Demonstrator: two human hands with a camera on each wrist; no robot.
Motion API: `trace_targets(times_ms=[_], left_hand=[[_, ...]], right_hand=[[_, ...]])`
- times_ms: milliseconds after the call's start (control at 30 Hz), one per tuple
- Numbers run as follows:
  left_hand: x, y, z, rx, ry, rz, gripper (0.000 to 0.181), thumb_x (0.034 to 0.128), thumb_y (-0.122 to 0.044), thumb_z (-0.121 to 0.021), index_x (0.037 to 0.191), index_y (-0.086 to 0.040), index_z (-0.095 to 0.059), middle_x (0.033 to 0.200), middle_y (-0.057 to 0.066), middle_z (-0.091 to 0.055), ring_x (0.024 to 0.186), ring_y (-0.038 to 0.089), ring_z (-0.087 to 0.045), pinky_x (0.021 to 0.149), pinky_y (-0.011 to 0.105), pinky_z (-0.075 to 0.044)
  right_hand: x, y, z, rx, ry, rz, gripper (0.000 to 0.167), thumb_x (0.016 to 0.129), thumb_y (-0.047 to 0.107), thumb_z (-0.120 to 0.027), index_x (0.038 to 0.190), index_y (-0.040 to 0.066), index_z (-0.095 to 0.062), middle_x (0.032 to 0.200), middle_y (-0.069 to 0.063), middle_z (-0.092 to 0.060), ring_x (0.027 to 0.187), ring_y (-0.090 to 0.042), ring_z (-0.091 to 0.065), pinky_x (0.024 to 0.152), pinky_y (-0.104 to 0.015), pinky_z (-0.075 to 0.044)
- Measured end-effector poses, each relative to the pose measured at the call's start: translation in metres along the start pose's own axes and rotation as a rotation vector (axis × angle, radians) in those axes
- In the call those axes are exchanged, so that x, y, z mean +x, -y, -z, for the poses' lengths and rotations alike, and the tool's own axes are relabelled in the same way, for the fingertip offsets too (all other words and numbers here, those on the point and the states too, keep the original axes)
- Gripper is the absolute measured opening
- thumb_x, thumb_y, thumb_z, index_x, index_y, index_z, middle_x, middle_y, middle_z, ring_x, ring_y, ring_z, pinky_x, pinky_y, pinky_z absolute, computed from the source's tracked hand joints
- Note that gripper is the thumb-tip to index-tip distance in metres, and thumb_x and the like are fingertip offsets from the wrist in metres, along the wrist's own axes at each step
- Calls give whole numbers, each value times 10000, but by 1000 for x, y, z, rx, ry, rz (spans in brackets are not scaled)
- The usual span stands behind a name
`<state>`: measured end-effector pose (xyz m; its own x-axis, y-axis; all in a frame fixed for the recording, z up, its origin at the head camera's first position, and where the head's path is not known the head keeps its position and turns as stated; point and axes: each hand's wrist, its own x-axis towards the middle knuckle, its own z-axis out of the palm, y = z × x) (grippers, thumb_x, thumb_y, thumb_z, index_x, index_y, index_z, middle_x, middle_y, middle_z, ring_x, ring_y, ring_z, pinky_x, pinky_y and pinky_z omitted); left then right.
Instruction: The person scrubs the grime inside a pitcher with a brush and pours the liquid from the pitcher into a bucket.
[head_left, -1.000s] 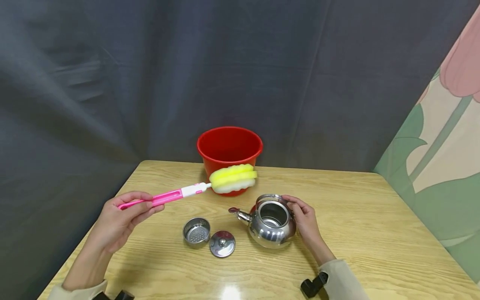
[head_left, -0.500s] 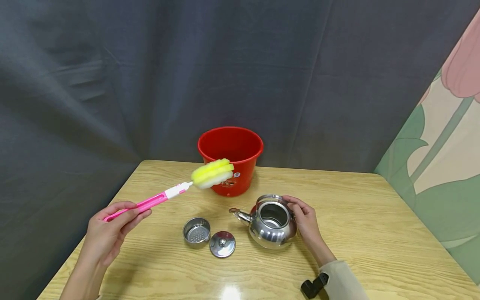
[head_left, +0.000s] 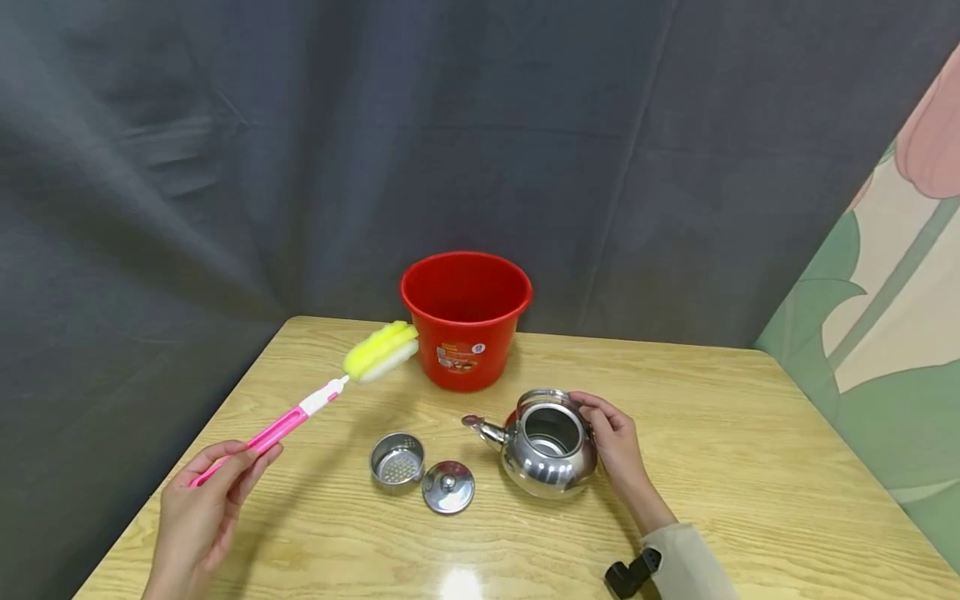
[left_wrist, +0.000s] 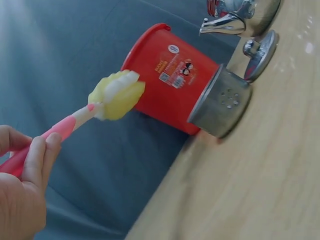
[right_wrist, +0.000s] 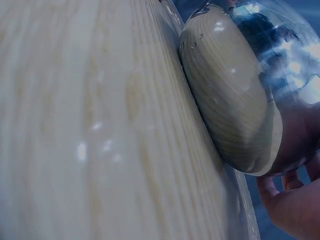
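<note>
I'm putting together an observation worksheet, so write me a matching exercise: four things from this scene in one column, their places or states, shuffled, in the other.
Things:
1. Sponge brush
2. Kettle
3. Lid
4. Bucket

Places or states:
A. Lying between the strainer and the spouted vessel
B. Red, standing toward the far edge of the table
C. Held up in the left hand
D. Uncovered, with the right hand on it

Pairs: 1-C, 2-D, 3-A, 4-B

Dark blue-grey cloth (head_left: 480, 125) behind wood-grain table (head_left: 735, 433); tulip-patterned panel (head_left: 885, 333) right; glare (head_left: 459, 585) at near edge.
</note>
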<state>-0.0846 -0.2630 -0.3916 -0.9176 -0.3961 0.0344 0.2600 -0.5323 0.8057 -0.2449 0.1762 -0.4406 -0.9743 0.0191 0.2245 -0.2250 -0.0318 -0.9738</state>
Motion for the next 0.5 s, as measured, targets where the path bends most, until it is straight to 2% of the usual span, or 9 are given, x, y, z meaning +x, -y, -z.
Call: trace_targets(times_ms=[100, 300, 500], left_hand=[[-5, 1, 2, -19, -35, 28, 96, 910, 103, -583, 906, 28, -644, 1006, 153, -646, 918, 273, -683, 844, 246, -479], [-8, 6, 7, -26, -59, 24, 101, 909, 106, -582, 895, 34, -651, 996, 155, -647, 909, 274, -684, 840, 264, -485], [-9, 12, 11, 34, -83, 39, 87, 903, 94, -601, 889, 34, -663, 979, 148, -656, 889, 272, -689, 827, 270, -493]], right_hand=[[0, 1, 0, -9, -1, -10, 291, 956, -2, -468, 1179, -116, -615, 1033, 51, -704, 972, -86, -624, 810, -203, -487], [0, 2, -1, -8, -4, -5, 290, 946, -8, -474, 1172, -116, -619, 1021, 51, -708, 950, -88, -624, 791, -202, -486], [0, 1, 0, 2, 4, 4, 291, 947, -12, -466, 1170, -133, -607, 1018, 53, -708, 955, -86, -625, 802, -202, -488]])
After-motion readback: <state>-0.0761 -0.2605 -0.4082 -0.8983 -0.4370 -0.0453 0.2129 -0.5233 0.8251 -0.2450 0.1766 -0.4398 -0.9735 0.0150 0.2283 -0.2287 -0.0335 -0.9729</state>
